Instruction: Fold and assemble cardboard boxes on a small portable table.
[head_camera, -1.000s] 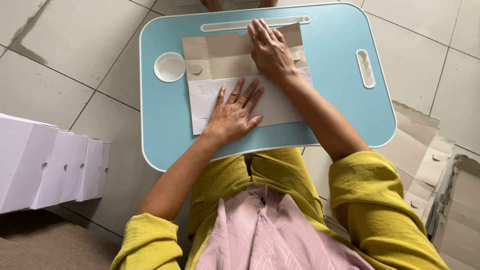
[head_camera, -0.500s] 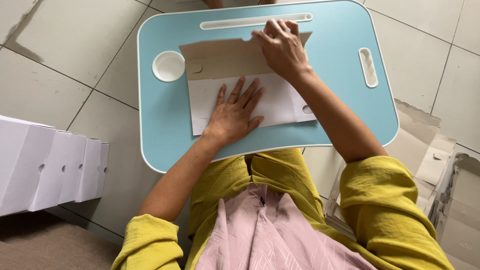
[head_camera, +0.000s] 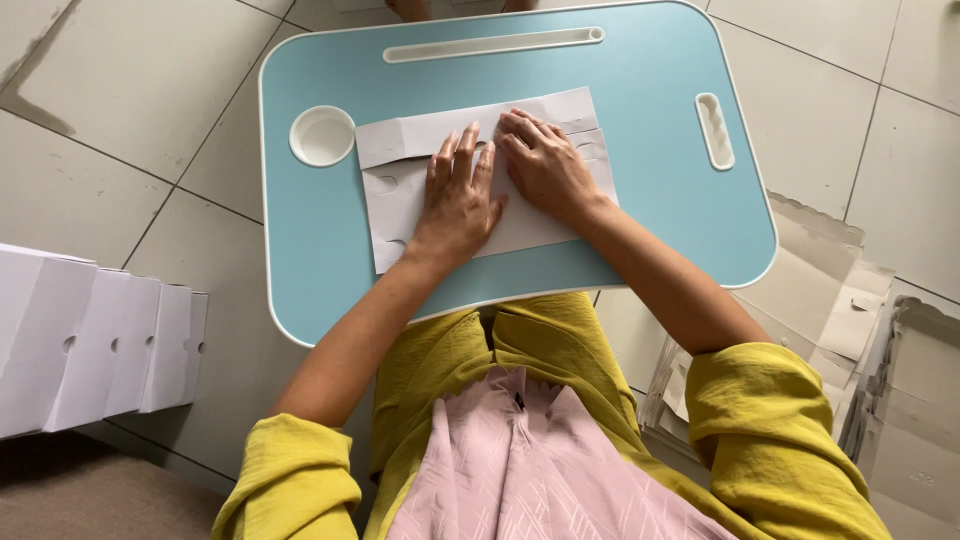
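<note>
At nine o'clock, on the tiled floor (head_camera: 120, 120), stands a row of white folded boxes (head_camera: 95, 340). They look smooth and stiff, each with a small round notch in its side.

In the middle is a light blue lap table (head_camera: 320, 260) with rounded corners and a white rim. It looks smooth and hard. At its ten o'clock corner sits a round white cup holder (head_camera: 322, 135). Along twelve o'clock runs a long white slot (head_camera: 495, 44).

A flat white cardboard sheet (head_camera: 400, 195) lies in the middle of the table, with its top flap folded down and little curved cuts along its left side. The left hand (head_camera: 458, 200) lies flat on the sheet, fingers spread a little and pointing to twelve o'clock, holding nothing. The right hand (head_camera: 545, 165) is just beside it at two o'clock, touching it, fingers bent and pressing down on the fold. I cannot tell if its fingertips pinch the flap's edge.

At three o'clock on the table is a small oval white handle slot (head_camera: 715, 130). Past it, at four o'clock on the floor, lies a pile of flat cardboard pieces (head_camera: 850, 320), pale and thin, some with wavy edges.
</note>
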